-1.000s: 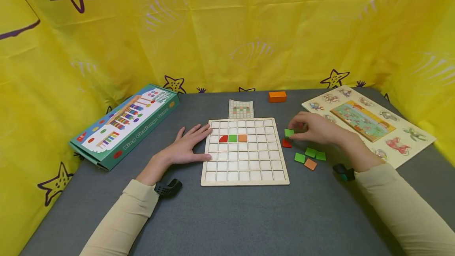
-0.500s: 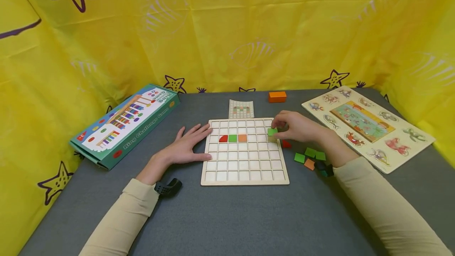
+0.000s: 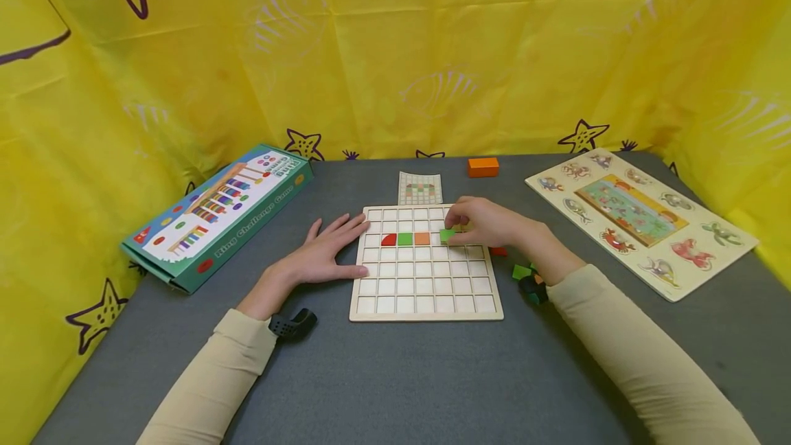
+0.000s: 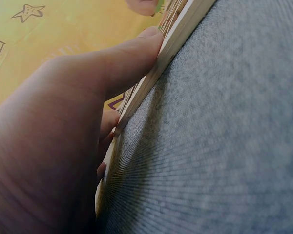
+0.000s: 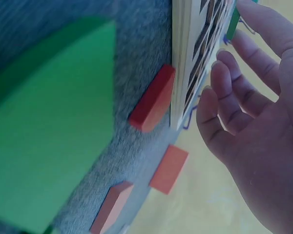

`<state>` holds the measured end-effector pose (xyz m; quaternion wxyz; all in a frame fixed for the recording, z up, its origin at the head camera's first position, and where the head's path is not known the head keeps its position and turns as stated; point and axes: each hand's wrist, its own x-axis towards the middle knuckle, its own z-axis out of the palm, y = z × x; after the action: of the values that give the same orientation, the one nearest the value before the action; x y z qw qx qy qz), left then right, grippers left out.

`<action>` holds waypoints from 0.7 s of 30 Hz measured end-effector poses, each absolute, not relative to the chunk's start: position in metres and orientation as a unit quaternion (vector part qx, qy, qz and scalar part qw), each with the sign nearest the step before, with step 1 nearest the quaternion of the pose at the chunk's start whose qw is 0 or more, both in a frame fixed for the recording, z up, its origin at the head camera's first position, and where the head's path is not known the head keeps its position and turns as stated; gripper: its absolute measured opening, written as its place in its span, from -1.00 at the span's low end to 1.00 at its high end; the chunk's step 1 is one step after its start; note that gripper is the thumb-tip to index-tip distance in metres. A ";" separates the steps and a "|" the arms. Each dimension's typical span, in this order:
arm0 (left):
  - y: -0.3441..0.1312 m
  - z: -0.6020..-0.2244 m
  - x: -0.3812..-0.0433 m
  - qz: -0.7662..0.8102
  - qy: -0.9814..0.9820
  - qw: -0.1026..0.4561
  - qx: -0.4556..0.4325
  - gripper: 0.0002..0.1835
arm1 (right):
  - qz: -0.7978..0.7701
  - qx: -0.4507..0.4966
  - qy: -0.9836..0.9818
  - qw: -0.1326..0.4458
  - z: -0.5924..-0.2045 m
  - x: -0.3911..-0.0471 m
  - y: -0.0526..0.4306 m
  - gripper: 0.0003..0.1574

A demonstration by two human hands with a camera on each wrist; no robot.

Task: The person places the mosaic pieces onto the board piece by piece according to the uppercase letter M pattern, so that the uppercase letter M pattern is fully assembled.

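My left hand [image 3: 321, 256] rests at the left edge of a wooden grid board [image 3: 426, 317], fingers spread and straight. In the left wrist view, the thumb [image 4: 132, 58] touches the board's rim. Between thumb and fingertips, my right hand [image 3: 491, 222] pinches a green square tile [image 3: 446, 235] over the board, a little right of an orange tile [image 3: 422, 239]. That orange tile shares a row with a green tile [image 3: 404, 240] and a red rounded piece [image 3: 388, 240]. The right wrist view shows the held tile's edge [image 5: 234, 22] at the fingertips.
A red piece [image 3: 498, 251] and loose green tiles [image 3: 521, 271] lie right of the board, partly hidden by the right wrist. Behind it are a pattern card [image 3: 420, 189] and an orange block [image 3: 483, 167]. A game box [image 3: 216, 215] lies left; a picture puzzle [image 3: 643, 225] lies right.
My right hand has carried the green tile leftward from beside the board to above the grid, near the orange tile. The left hand has stayed at the board's left edge.
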<state>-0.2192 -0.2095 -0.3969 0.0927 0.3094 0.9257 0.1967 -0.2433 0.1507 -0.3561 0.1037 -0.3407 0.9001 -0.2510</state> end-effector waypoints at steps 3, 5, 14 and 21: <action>-0.209 -0.396 -0.219 0.196 0.925 0.091 0.311 0.04 | -0.245 -0.340 0.902 0.108 -0.357 -0.244 0.146 -0.73; -0.209 -0.397 -0.219 0.197 0.925 0.091 0.311 0.04 | -0.240 -0.342 0.902 0.110 -0.358 -0.245 0.143 -0.73; -0.209 -0.397 -0.220 0.198 0.926 0.091 0.309 0.04 | -0.227 -0.337 0.906 0.120 -0.361 -0.248 0.134 -0.71; -0.208 -0.396 -0.219 0.196 0.926 0.094 0.307 0.05 | -0.220 -0.327 0.910 0.128 -0.360 -0.248 0.133 -0.71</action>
<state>-0.2191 -0.2082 -0.3965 0.0945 0.3075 0.9264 0.1958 -0.2476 0.1327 -0.3603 0.1278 -0.3273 0.9100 -0.2201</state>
